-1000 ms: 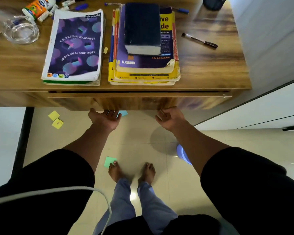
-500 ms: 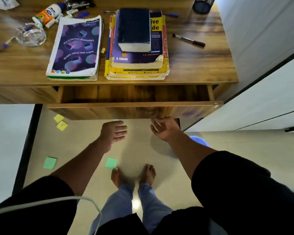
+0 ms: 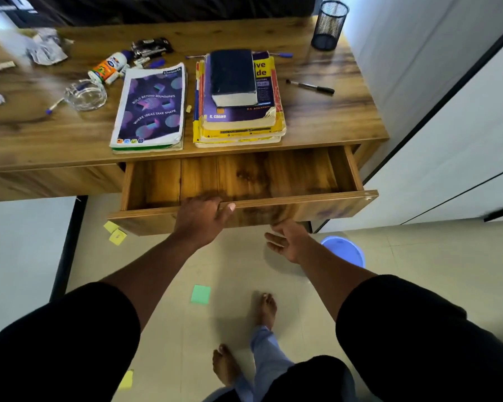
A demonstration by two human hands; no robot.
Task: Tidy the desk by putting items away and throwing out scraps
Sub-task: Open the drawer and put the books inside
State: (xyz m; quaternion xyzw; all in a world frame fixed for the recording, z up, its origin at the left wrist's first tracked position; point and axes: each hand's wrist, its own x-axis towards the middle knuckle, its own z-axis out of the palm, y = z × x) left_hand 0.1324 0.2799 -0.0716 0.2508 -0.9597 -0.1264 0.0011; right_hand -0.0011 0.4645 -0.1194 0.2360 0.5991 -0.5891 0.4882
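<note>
Books (image 3: 238,97) above open drawer (image 3: 244,203)

drawer (image 3: 244,175) interior bare; left hand (image 3: 201,219) covers front edge; books (image 3: 238,97) crowd desktop above.

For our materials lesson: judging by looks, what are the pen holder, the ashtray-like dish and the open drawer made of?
Pen holder: black metal mesh, probably; its grid lets light through.
Dish: clear glass, thick, glinting rim.
Drawer: wood-grain board, likely laminate; slightly glossy with a pale layered edge.
</note>
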